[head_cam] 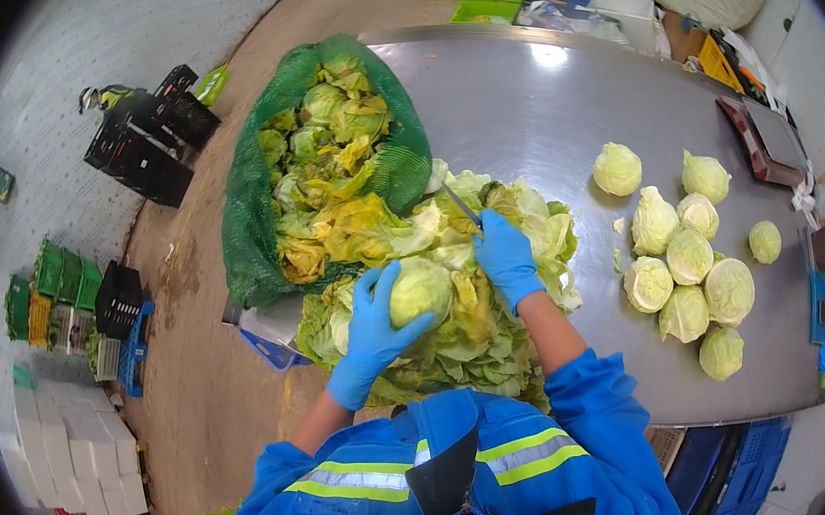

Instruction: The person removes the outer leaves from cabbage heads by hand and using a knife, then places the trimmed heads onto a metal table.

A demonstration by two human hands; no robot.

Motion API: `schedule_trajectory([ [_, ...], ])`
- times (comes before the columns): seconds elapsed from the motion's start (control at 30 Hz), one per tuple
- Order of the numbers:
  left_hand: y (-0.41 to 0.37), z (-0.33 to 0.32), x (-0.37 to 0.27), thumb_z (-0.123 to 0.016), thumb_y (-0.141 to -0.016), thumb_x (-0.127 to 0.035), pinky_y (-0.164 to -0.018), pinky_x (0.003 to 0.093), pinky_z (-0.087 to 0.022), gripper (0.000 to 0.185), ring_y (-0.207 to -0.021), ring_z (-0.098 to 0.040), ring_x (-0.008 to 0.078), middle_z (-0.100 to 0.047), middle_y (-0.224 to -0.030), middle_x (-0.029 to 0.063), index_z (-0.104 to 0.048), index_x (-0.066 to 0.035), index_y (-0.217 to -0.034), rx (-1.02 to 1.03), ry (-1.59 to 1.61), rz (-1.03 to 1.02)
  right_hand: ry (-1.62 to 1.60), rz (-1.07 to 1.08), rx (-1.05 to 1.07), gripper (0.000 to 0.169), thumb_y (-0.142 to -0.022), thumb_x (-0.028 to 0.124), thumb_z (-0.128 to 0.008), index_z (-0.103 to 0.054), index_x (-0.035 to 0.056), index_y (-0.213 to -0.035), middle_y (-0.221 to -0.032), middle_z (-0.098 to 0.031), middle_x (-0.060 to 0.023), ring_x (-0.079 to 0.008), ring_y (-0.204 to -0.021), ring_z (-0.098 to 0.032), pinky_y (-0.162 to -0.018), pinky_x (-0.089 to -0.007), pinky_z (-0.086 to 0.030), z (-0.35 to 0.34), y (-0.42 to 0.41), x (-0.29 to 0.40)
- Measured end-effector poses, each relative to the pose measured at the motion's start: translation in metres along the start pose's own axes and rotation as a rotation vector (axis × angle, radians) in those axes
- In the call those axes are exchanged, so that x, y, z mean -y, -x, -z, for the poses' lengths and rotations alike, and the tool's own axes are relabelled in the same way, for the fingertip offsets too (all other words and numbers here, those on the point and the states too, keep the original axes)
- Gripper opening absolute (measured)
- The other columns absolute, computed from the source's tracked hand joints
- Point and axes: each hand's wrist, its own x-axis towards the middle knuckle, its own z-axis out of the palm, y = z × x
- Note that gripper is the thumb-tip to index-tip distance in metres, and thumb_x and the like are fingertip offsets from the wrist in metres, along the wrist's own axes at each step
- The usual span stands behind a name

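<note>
In a blue glove, my left hand [382, 330] grips a pale green cabbage head [420, 294] from its left and lower side. My right hand [507, 256], also gloved in blue, is closed round a knife [461, 205] whose blade points up and to the left, above the leaves. Beneath both hands lies a large heap of loose cabbage leaves [478, 355]. A green mesh sack [248, 240] at the left gapes, showing wilted, yellowed cabbages [323, 105]. Several trimmed cabbage heads [690, 258] sit to the right on the steel table [503, 116].
A weighing scale [775, 141] stands at the table's far right corner. Blue crates [735, 487] are under the right side. Across the floor, a person [116, 98] is beside black crates [140, 161]; green crates [67, 274] and white boxes [76, 448] are stacked at left.
</note>
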Motion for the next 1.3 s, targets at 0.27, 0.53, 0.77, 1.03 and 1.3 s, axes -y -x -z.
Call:
schedule_trajectory([
  [0.27, 0.045, 0.003, 0.019, -0.084, -0.069, -0.044, -0.103, 0.0457, -0.04, 0.101, -0.131, -0.038, 0.0429, -0.033, -0.141, 0.027, -0.029, -0.004, -0.144, -0.009, -0.096, 0.037, -0.193, 0.137, -0.126, 0.035, -0.092, 0.033, -0.057, -0.051, 0.0067, -0.115, -0.099, -0.059, -0.0191, -0.0354, -0.087, -0.062, -0.073, -0.0459, -0.051, 0.079, 0.05, 0.056],
  [0.53, 0.013, 0.016, 0.004, -0.084, -0.061, -0.056, -0.082, 0.0452, -0.052, 0.107, -0.104, -0.057, 0.0394, -0.043, -0.121, 0.0232, -0.034, -0.002, -0.139, 0.037, -0.195, 0.242, -0.121, 0.138, 0.254, 0.016, -0.09, 0.016, -0.049, -0.053, 0.0047, -0.1, -0.084, -0.063, -0.0203, -0.0403, -0.073, -0.062, -0.064, -0.0511, -0.049, 0.006, 0.139, 0.044],
  [0.77, 0.004, 0.018, 0.005, -0.086, -0.061, -0.049, -0.091, 0.045, -0.048, 0.102, -0.112, -0.053, 0.0363, -0.044, -0.124, 0.0204, -0.038, -0.001, -0.136, 0.072, -0.101, 0.317, -0.054, 0.126, 0.431, 0.02, -0.085, 0.014, -0.052, -0.053, 0.0029, -0.102, -0.085, -0.064, -0.0233, -0.0415, -0.076, -0.063, -0.067, -0.0506, -0.05, -0.018, 0.108, 0.033],
  [1.03, -0.002, 0.016, 0.069, -0.087, -0.063, -0.045, -0.091, 0.0421, -0.047, 0.098, -0.111, -0.054, 0.033, -0.044, -0.124, 0.0195, -0.038, 0.0, -0.135, 0.088, 0.257, 0.294, -0.151, 0.072, 0.439, 0.021, -0.088, 0.014, -0.05, -0.052, 0.0017, -0.105, -0.082, -0.064, -0.0242, -0.0433, -0.076, -0.063, -0.069, -0.0509, -0.05, 0.007, 0.098, 0.069],
  [1.3, 0.016, 0.012, 0.088, -0.09, -0.061, -0.032, -0.101, 0.0416, -0.044, 0.102, -0.123, -0.048, 0.0305, -0.042, -0.133, 0.0183, -0.033, -0.001, -0.139, 0.115, 0.398, 0.15, -0.027, -0.026, 0.385, 0.026, -0.084, 0.015, -0.053, -0.052, -0.0008, -0.104, -0.09, -0.064, -0.0262, -0.0442, -0.078, -0.063, -0.072, -0.0477, -0.051, -0.047, 0.056, 0.044],
])
